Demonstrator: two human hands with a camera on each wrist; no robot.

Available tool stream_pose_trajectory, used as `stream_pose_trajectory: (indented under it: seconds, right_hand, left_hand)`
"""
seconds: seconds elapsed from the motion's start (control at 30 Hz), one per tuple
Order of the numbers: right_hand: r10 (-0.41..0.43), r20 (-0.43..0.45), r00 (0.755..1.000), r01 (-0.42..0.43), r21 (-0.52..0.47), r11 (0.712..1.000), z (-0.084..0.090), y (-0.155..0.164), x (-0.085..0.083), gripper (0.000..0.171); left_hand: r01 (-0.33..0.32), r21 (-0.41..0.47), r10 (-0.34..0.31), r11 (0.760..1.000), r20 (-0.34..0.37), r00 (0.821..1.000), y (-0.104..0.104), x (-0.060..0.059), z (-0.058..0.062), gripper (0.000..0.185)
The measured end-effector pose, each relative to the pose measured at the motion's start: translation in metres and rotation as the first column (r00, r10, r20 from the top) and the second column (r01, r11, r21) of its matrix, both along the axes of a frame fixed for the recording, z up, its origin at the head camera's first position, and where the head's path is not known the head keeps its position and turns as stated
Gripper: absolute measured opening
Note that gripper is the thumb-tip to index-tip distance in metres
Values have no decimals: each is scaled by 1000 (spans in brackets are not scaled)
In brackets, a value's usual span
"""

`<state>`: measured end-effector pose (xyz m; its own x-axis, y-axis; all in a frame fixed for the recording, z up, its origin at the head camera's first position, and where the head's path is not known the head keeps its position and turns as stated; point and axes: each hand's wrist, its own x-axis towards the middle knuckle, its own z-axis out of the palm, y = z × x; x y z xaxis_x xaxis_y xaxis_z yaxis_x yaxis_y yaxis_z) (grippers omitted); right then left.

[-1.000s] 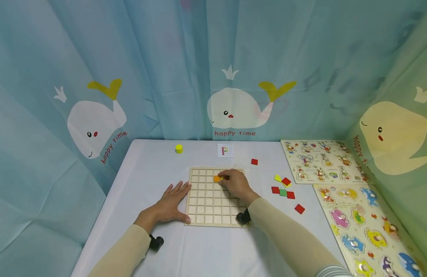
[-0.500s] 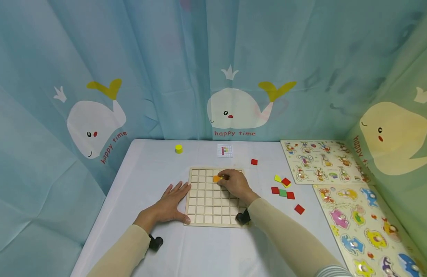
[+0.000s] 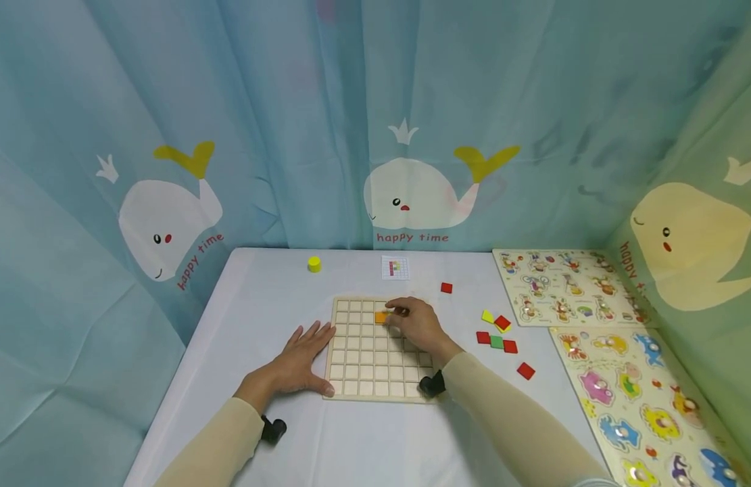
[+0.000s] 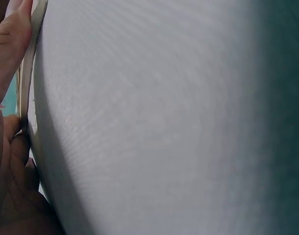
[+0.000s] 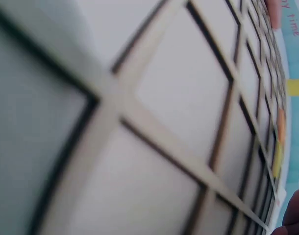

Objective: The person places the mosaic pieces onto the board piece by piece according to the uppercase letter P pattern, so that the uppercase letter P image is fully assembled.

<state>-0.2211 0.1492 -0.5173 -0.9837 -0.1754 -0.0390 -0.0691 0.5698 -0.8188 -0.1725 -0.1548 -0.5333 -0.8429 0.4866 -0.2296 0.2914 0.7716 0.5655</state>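
While the left hand point(image 3: 302, 355) lies flat against the grid board's point(image 3: 375, 379) left edge, the right hand point(image 3: 414, 323) pinches a yellow tile point(image 3: 390, 312) beside the orange tile point(image 3: 381, 316) — best lowered squarely into its cell.

Change record: my right hand point(image 3: 416, 323) is creeping toward twelve o'clock over the grid board point(image 3: 357, 365), fingertips now reaching past the orange tile point(image 3: 381, 316) at its three o'clock edge. My head view is tipping slightly, shifting everything a touch lower.
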Motion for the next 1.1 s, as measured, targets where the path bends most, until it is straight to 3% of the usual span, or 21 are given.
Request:
stream_pose_trajectory:
  seconds: [0.2,0.53,0.77,1.1]
  right_hand:
    - [-53,-32,998,52,-25,998,10,21,7,31]
    - [-210,-66,975,211,13,977,12,76,28,31]
    - [-233,-85,969,238,53,970,12,123,43,34]
    - [-269,-41,962,271,82,959,12,173,60,39]
  left_hand:
    - [3,-4,-3,1000,-5,1000,-1,-1,-2,132]
    - [34,-1,-34,999,-13,999,-1,0,-2,130]
    - [24,-17,-25,1000,-15,1000,-1,2,-3,130]
    - [12,-11,-12,1000,-10,1000,-1,1,-2,131]
